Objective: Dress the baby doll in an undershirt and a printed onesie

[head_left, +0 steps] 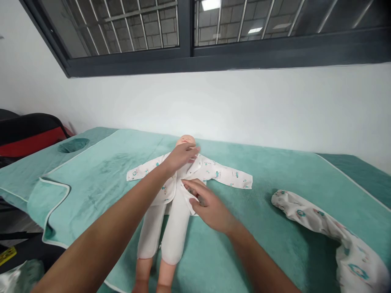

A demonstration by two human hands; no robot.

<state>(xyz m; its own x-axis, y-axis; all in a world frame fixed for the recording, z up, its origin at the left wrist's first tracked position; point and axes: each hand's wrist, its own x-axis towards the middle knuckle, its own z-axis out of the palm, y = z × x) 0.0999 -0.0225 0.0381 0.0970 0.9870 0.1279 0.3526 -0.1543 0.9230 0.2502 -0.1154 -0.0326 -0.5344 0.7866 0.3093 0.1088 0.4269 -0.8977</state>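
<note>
A baby doll (185, 139) lies on its back on the green cover, its head toward the wall. It has white trousers (175, 232) on and a white baby shirt (235, 178) with small coloured prints, both sleeves spread outward. My left hand (182, 156) is at the collar below the doll's chin, thumb and fingers drawn together on the shirt's edge; its fingertips are partly hidden. Lower down, my right hand (210, 205) holds the shirt's front flap between thumb and fingers, over the doll's belly. The bare lower legs point toward me.
A printed, rolled-looking cloth piece (317, 219) lies at the right on the green cover (244, 244). The padded table has a round hole (73, 145) at the left. A black and red chair (33, 134) stands beyond it. Behind are a white wall (232, 106) and a barred window (128, 28).
</note>
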